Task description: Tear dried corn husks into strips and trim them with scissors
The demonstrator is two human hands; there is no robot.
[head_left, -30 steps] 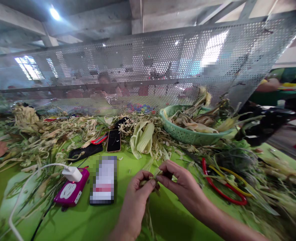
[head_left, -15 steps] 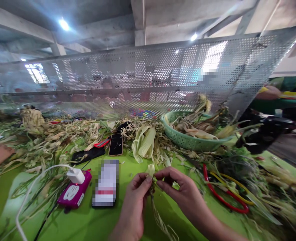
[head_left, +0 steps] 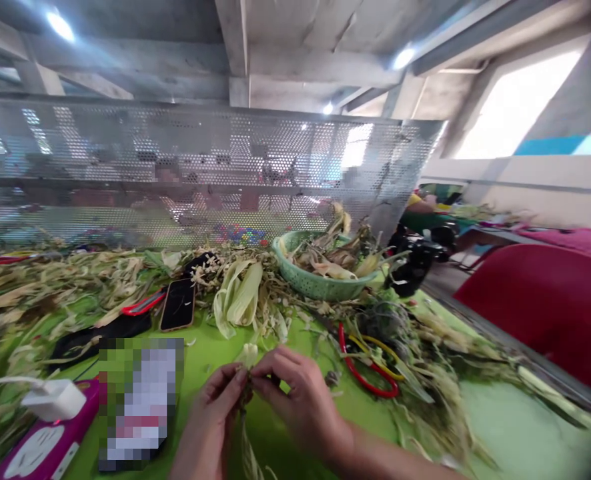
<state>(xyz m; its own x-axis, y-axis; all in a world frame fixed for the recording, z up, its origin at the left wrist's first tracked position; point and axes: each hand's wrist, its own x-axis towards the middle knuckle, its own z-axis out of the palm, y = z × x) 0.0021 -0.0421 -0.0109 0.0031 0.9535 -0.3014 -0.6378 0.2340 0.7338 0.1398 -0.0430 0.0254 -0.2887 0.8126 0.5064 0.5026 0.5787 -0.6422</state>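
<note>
My left hand [head_left: 210, 413] pinches a small corn-husk piece [head_left: 249, 353] between thumb and fingertips, low in the middle of the view. A pale, bud-like tip stands up above the fingers, and thin strips of husk [head_left: 248, 450] hang down below. My right hand [head_left: 300, 400] is closed at the same piece, its thumb and index finger pressed together just under the tip. What lies between those right fingertips is too small to make out. Just beyond the hands lies a folded bundle of pale green husk [head_left: 244, 293].
Scissors with red and yellow handles [head_left: 370, 383] lie to the right. Behind stands a green basket [head_left: 320, 287] of dry husks. Leftward are a lit phone [head_left: 143, 400], a dark phone [head_left: 178, 305], a red cutter [head_left: 144, 303] and a purple power bank [head_left: 50, 440]. A red chair [head_left: 540, 313] stands at right.
The view has swung to the right, so the table's things sit further left. Another person's arm at the left edge is out of sight. Both hands stay at the husk piece.
</note>
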